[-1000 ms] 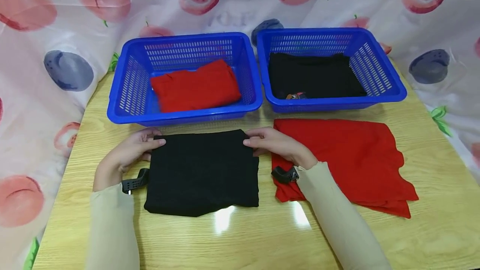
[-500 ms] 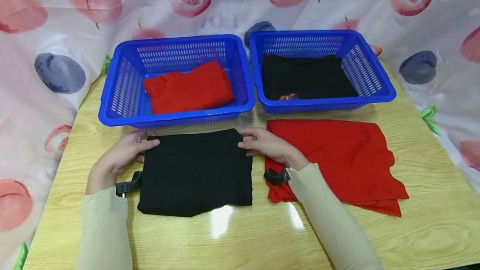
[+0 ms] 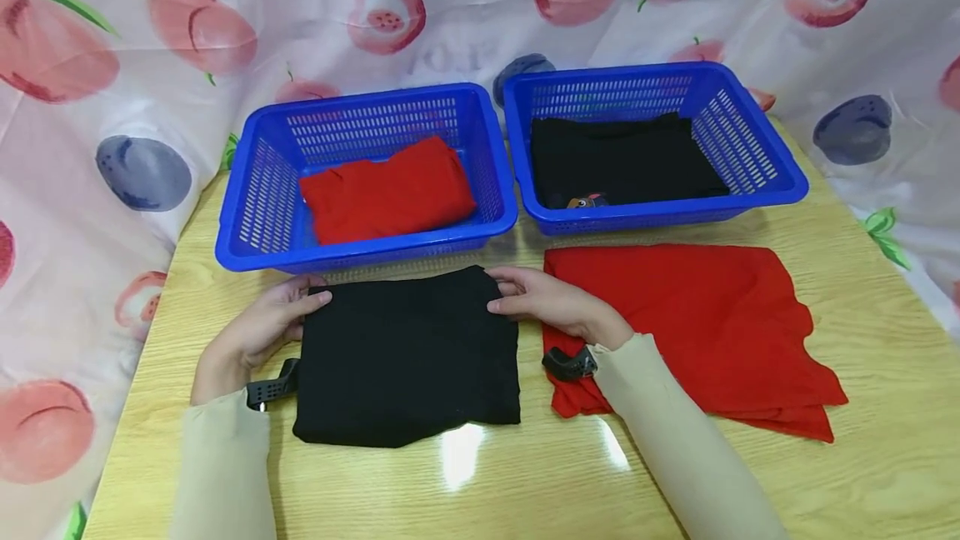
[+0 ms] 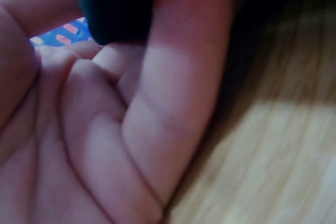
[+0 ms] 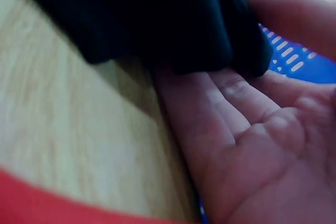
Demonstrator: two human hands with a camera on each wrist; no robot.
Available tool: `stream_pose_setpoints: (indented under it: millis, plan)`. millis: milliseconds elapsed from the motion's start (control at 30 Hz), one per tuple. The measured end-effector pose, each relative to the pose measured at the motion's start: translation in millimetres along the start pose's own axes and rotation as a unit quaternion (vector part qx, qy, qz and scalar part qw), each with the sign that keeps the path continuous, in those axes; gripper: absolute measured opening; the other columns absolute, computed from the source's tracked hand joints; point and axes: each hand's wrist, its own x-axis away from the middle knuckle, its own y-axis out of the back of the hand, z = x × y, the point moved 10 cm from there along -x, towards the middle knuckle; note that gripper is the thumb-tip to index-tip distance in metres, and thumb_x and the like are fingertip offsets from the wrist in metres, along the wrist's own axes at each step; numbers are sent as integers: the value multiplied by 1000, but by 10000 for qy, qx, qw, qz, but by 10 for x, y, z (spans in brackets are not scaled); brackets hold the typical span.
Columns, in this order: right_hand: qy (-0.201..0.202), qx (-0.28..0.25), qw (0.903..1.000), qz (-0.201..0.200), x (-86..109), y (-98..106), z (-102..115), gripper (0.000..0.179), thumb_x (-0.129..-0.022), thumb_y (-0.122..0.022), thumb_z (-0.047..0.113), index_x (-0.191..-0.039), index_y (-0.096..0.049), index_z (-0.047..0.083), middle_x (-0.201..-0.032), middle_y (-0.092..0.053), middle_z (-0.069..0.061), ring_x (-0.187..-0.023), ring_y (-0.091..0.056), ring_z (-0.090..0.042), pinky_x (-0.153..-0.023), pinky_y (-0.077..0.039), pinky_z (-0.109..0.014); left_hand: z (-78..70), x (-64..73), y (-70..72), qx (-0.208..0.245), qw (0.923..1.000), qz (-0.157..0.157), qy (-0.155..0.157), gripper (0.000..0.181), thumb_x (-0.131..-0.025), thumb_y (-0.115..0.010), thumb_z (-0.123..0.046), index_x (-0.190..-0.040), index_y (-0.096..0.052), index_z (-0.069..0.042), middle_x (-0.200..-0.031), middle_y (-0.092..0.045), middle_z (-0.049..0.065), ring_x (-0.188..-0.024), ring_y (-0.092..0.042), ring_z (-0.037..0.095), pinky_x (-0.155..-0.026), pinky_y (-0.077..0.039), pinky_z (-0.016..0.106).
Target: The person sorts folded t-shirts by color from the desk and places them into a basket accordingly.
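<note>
A folded black garment (image 3: 405, 357) lies on the table in front of the left basket. At its far left corner my left hand (image 3: 262, 323) pinches the cloth, thumb on top and fingers beneath. My right hand (image 3: 551, 302) grips the far right corner the same way. In the right wrist view, layered folds of the black garment (image 5: 184, 24) rest over the fingers, between them and the thumb. The left wrist view shows the black cloth (image 4: 118, 9) between thumb and fingers, with the fingertips hidden.
Two blue baskets (image 3: 367, 248) stand side by side at the back. A folded red garment (image 3: 390, 194) lies in the left one, a black garment (image 3: 622, 161) with a cartoon print in the right. A red garment (image 3: 697, 323) is spread under my right forearm. Patterned fabric (image 3: 450, 7) hangs behind.
The camera view shifts slightly. Both hands keep their hold on the black garment's far corners, and the garment, baskets and red cloth stay in the same places.
</note>
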Motion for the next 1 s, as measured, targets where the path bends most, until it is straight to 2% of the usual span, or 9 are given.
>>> stream_pose_setpoints:
  millis: [167, 267, 367, 500, 600, 667, 800, 900, 1000]
  plan:
    - [110, -193, 9995, 222, 38, -54, 19, 69, -83, -63, 17, -140, -25, 11, -129, -45, -8, -112, -49, -22, -92, -41, -33, 32, -13, -85, -277, 9995, 30, 166, 47, -96, -38, -27, -132, -23, 1, -112, -57, 10, -95, -60, 24, -77, -49, 41]
    - [208, -315, 9993, 82, 38, -26, 47, 64, -84, -62, 11, -138, -27, 9, -127, -48, -9, -109, -52, -23, -90, -42, -33, -4, -45, -94, -523, 9983, -43, 255, 50, -96, -38, -32, -133, -25, -1, -108, -60, 10, -92, -61, 24, -75, -50, 41]
    - [279, -354, 9988, -172, 28, 23, 74, 62, -84, -60, 9, -138, -29, 9, -126, -49, -9, -109, -51, -24, -90, -43, -33, -41, -69, -123, -364, 9990, 11, 244, 49, -96, -38, -31, -134, -24, -3, -106, -61, 11, -90, -62, 26, -73, -50, 44]
    - [346, -39, 9972, -657, 21, 108, 118, 57, -86, -58, 9, -137, -32, 11, -126, -49, -8, -111, -49, -23, -90, -42, -34, -24, -86, -238, 148, 9987, 434, 240, 46, -97, -37, -23, -135, -21, -3, -109, -60, 13, -92, -61, 30, -74, -48, 49]
    - [414, 692, 9910, -1071, 41, 180, 189, 50, -87, -55, 11, -135, -37, 12, -123, -50, -8, -111, -49, -22, -91, -41, -36, -4, -107, -317, 264, 9970, 684, 236, 43, -96, -41, -15, -134, -25, -3, -112, -59, 14, -94, -60, 31, -77, -47, 48]
    - [399, 1423, 9802, -1320, 61, 214, 241, 47, -88, -54, 14, -133, -40, 13, -119, -53, -8, -107, -50, -22, -91, -41, -37, 3, -119, -333, 217, 9969, 724, 223, 44, -94, -44, -12, -133, -28, -2, -113, -58, 14, -96, -59, 31, -78, -47, 47]
    - [136, 3019, 9376, -1722, 123, 273, 323, 45, -88, -54, 26, -131, -43, 14, -105, -56, -4, -95, -51, -19, -84, -44, -36, -7, -154, -291, 49, 9986, 507, 165, 46, -92, -50, -12, -133, -31, -1, -109, -60, 13, -93, -60, 30, -77, -48, 44]
    - [-115, 3696, 9120, -1777, 172, 292, 350, 46, -88, -52, 32, -130, -44, 14, -95, -57, -4, -84, -53, -19, -74, -46, -35, -14, -183, -251, 6, 9994, 329, 126, 48, -91, -50, -13, -133, -31, -1, -105, -62, 13, -90, -61, 29, -75, -49, 45]
    - [-331, 4153, 8932, -1693, 208, 292, 357, 48, -89, -49, 38, -130, -44, 12, -102, -58, -5, -88, -53, -22, -77, -45, -38, -13, -205, -210, 101, 9998, 158, 85, 46, -91, -50, -13, -132, -32, -1, -104, -62, 11, -89, -62, 29, -74, -49, 45]
